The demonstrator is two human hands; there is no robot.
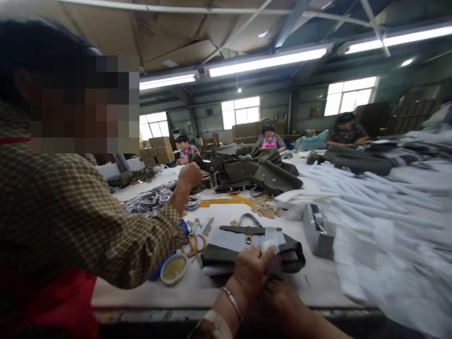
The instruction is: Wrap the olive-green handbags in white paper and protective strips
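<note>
A dark olive handbag (215,254) lies on the table in front of me, with a grey-wrapped handle (250,217), a small gold-coloured clasp (248,239) and a white sheet (226,239) under its strap. My left hand (250,268), a bracelet at its wrist, grips the bag's near side, the forefinger against a translucent white strip (272,238). Low against the same side is my right hand (282,294), its fingers hidden by the bag and shadow. To the left stand a bowl of yellowish paste (174,268) and yellow-handled scissors (195,244).
A co-worker in a checked shirt (130,235) leans in from the left, one hand (190,175) at a pile of dark bags (243,172). A grey tape dispenser (319,235) and heaped white wrapping (384,249) lie right. Wrapped handles (151,197) lie left.
</note>
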